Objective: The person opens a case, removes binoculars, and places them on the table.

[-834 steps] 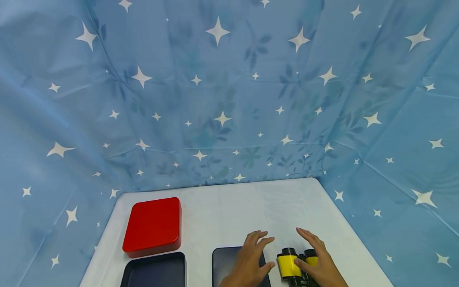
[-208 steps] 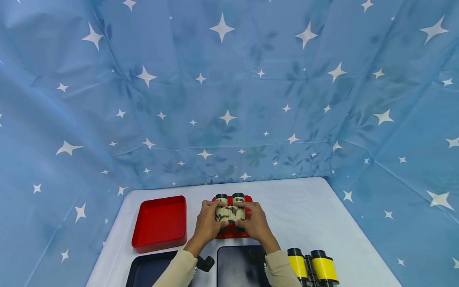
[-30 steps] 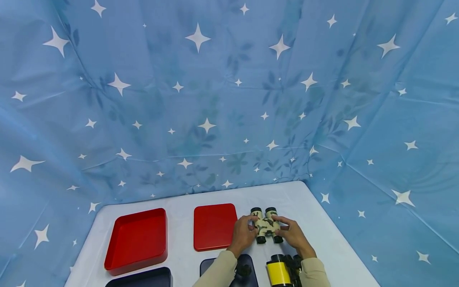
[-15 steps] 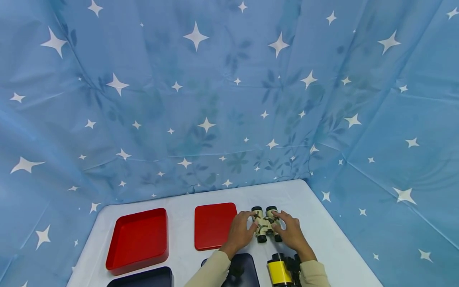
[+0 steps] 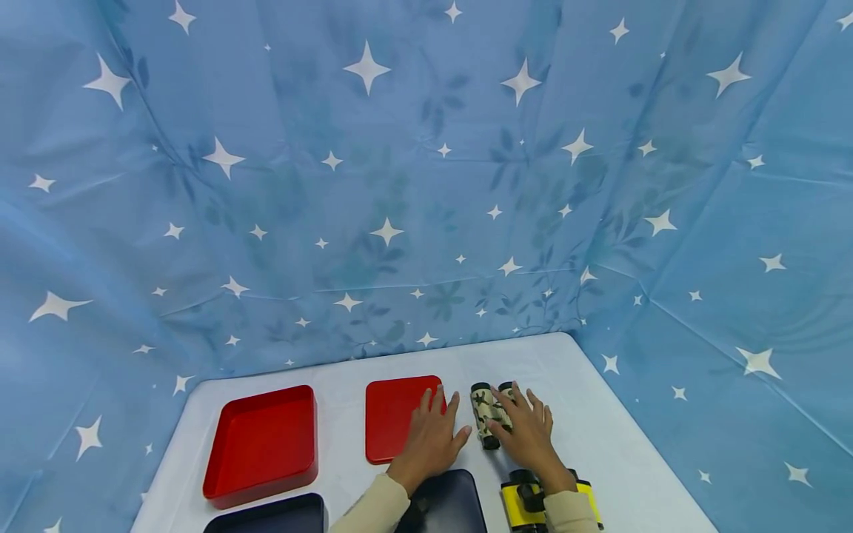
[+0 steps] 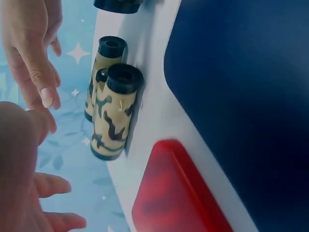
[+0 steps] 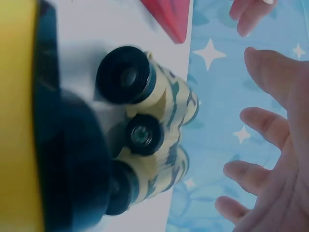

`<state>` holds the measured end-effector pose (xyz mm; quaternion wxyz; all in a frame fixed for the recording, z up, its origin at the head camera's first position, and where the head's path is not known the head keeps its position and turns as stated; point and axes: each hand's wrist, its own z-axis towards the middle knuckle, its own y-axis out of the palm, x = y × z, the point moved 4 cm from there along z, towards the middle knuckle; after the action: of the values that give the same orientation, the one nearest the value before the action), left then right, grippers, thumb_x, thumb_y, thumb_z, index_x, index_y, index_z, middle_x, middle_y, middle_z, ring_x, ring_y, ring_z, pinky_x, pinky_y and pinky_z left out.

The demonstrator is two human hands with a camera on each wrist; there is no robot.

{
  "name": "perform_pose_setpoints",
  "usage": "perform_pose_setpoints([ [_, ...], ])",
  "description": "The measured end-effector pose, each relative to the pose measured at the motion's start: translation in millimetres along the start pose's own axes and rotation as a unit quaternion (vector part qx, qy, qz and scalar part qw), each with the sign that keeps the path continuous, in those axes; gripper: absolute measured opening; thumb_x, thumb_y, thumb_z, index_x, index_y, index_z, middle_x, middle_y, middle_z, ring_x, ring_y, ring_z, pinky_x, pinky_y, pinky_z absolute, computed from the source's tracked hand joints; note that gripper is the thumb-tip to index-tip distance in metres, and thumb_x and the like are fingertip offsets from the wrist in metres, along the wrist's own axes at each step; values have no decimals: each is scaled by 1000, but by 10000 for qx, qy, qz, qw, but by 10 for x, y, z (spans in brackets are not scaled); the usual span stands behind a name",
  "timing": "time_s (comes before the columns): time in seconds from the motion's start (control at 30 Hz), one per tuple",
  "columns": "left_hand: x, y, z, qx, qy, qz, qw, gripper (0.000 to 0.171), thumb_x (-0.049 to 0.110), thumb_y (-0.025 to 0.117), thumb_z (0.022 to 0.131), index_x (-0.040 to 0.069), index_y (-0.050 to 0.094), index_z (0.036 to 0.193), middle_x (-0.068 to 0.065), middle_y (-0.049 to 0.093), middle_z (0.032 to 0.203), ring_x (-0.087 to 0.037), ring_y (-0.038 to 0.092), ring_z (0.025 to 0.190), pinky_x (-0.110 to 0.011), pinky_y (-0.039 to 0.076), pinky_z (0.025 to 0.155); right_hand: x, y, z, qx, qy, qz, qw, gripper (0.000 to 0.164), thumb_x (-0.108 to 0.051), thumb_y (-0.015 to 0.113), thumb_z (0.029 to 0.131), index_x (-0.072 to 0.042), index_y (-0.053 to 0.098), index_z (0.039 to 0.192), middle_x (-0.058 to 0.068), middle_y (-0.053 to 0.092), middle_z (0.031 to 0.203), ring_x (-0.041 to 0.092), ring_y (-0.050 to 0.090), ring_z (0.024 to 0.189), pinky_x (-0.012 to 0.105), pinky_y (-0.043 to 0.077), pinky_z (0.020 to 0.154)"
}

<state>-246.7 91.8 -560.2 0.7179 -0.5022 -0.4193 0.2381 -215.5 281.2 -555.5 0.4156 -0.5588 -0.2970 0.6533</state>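
Camouflage-patterned binoculars (image 5: pixel 483 416) with black ends lie on the white table, to the right of a flat red lid (image 5: pixel 393 414). My right hand (image 5: pixel 529 438) is over their right side in the head view; the right wrist view shows its spread fingers apart from the binoculars (image 7: pixel 164 108). My left hand (image 5: pixel 429 443) hovers with fingers extended between the red lid's right edge and the dark blue lid (image 5: pixel 456 503). It holds nothing, and the left wrist view shows a gap between it and the binoculars (image 6: pixel 113 116).
An uncovered red box (image 5: pixel 263 444) stands at the left, with a dark blue box (image 5: pixel 266 518) in front, cut off by the frame. Yellow-and-black binoculars (image 5: pixel 522 503) lie at the front right, partly hidden by my right forearm. A star-patterned blue curtain (image 5: pixel 400 185) encloses the table.
Earlier the red box was covered; later both hands held the camouflage binoculars over the red lid. They then moved right onto the table. Both hands have now let go, the left drawing back leftward.
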Motion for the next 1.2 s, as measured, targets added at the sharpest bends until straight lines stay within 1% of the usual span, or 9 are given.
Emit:
perform_pose_setpoints([
  [0.1, -74, -43, -55, -103, -164, 166, 9997, 70, 50, 55, 97, 14, 36, 155, -20, 26, 162, -47, 21, 149, -66, 32, 112, -110, 15, -6, -101, -3, -171, 9998, 64, -39, 73, 89, -23, 51, 146, 24, 31, 159, 55, 18, 145, 79, 5, 108],
  [0.27, -209, -118, -167, -218, -392, 506, 9977, 76, 54, 57, 94, 16, 34, 156, -21, 21, 164, -48, 16, 150, -72, 24, 112, -276, 91, -12, -249, 26, -524, 9983, 70, -49, 71, 87, -28, 47, 149, 22, 26, 162, 56, 12, 147, 82, -1, 107],
  [0.4, -312, -199, -272, -187, -518, 775, 9955, 80, 56, 61, 91, 17, 35, 156, -22, 22, 163, -49, 17, 149, -75, 23, 111, -414, 153, -27, -159, -147, -712, 9972, 72, -54, 71, 85, -31, 46, 149, 20, 28, 162, 57, 14, 146, 84, 0, 105],
  [0.57, -404, -323, -394, -74, -540, 1081, 9926, 83, 58, 64, 88, 17, 37, 155, -23, 24, 162, -52, 19, 147, -79, 23, 107, -582, 215, -50, 19, -447, -924, 9947, 74, -57, 71, 83, -32, 46, 149, 19, 32, 160, 59, 18, 145, 85, 4, 104],
  [0.67, -444, -391, -461, -40, -581, 1141, 9918, 82, 59, 62, 88, 17, 38, 154, -24, 24, 162, -54, 19, 146, -82, 22, 104, -666, 257, -66, -81, -494, -1025, 9935, 76, -61, 67, 84, -33, 43, 151, 18, 29, 162, 57, 14, 146, 85, 3, 104],
  [0.8, -492, -479, -551, -68, -685, 1121, 9913, 80, 60, 59, 90, 17, 38, 154, -24, 22, 162, -55, 14, 147, -84, 19, 102, -768, 299, -88, -243, -514, -1118, 9921, 76, -66, 60, 87, -36, 38, 153, 15, 24, 164, 56, 10, 148, 84, 3, 106],
  [0.87, -513, -522, -593, -59, -719, 1116, 9911, 79, 60, 58, 91, 16, 38, 154, -25, 22, 162, -56, 13, 147, -85, 18, 102, -824, 306, -100, -273, -565, -1094, 9920, 75, -68, 57, 87, -35, 39, 152, 14, 23, 165, 56, 9, 148, 84, 3, 106],
  [1.03, -532, -604, -659, 49, -638, 1144, 9914, 76, 58, 56, 93, 15, 41, 153, -26, 24, 161, -57, 12, 147, -84, 15, 104, -931, 318, -126, -402, -711, -956, 9921, 74, -66, 56, 89, -32, 39, 153, 14, 22, 165, 58, 6, 148, 84, -2, 105],
  [1.2, -513, -671, -698, 118, -446, 1427, 9887, 72, 56, 53, 95, 14, 41, 152, -26, 23, 162, -56, 12, 147, -80, 14, 109, -1005, 308, -149, -572, -803, -863, 9914, 71, -64, 49, 94, -30, 34, 155, 11, 21, 166, 57, 2, 148, 83, 1, 106],
])
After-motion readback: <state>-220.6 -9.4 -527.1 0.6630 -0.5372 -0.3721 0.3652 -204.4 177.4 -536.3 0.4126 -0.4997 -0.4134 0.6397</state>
